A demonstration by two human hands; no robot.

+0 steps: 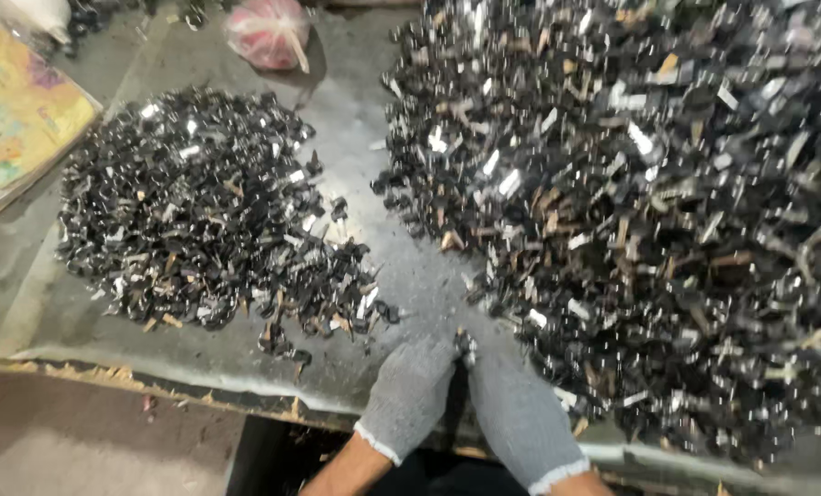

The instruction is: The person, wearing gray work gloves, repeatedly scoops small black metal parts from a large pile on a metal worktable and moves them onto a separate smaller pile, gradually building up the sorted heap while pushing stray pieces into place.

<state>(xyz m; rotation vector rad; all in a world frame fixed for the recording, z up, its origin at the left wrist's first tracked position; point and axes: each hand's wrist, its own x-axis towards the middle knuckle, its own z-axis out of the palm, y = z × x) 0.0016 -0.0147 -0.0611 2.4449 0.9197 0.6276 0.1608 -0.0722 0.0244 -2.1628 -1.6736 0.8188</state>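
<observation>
Two gloved hands meet at the lower middle of the frame, the left hand [408,390] and the right hand [518,413] pressed fingertip to fingertip around one small black part [465,345], which shows only as a dark nub between the grey knit gloves. Both hands look pinched onto it, though the fingers themselves are hidden by the glove backs, so the exact hold cannot be made out.

Judging by its neighbours, the part is light, stiff and hard-edged, with a shiny metal tab; it should be taken by its black body between thumb and forefinger, and the gloves ought to keep it from slipping. Its long axis and the way it points cannot be told, since too little of it shows.

Just to the right, touching the right hand, spreads the large heap [649,211] of such parts, filling the right half. Upper left of the hands lies the smaller heap [199,211], apart from them, on the grey metal tabletop [355,119]. A pink bag [268,32] sits at the top.
</observation>
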